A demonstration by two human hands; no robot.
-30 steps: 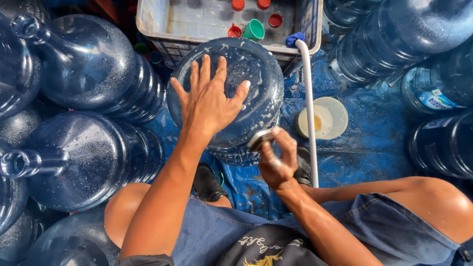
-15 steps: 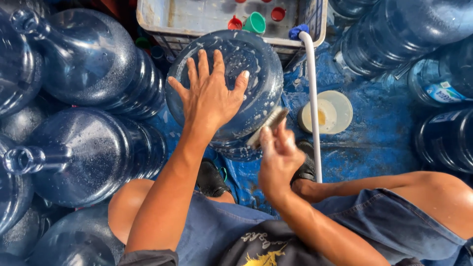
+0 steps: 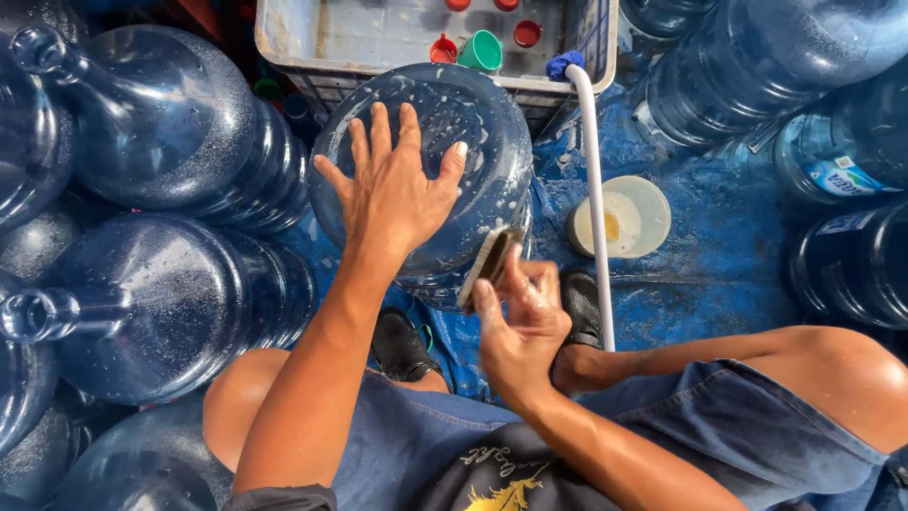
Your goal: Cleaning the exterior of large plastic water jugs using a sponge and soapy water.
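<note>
Two hands busy: left hand (image 3: 395,194) spread flat on the soapy blue plastic water jug (image 3: 426,170), just below the grey crate (image 3: 284,38); right hand (image 3: 515,326) gripping a small scrub brush (image 3: 487,268) against its lower side. Best to press firmly, scrub short strokes, rotate gradually.

Left hand (image 3: 397,194) flat, fingers spread — right hand (image 3: 518,322) curled shut, arm bent.
</note>
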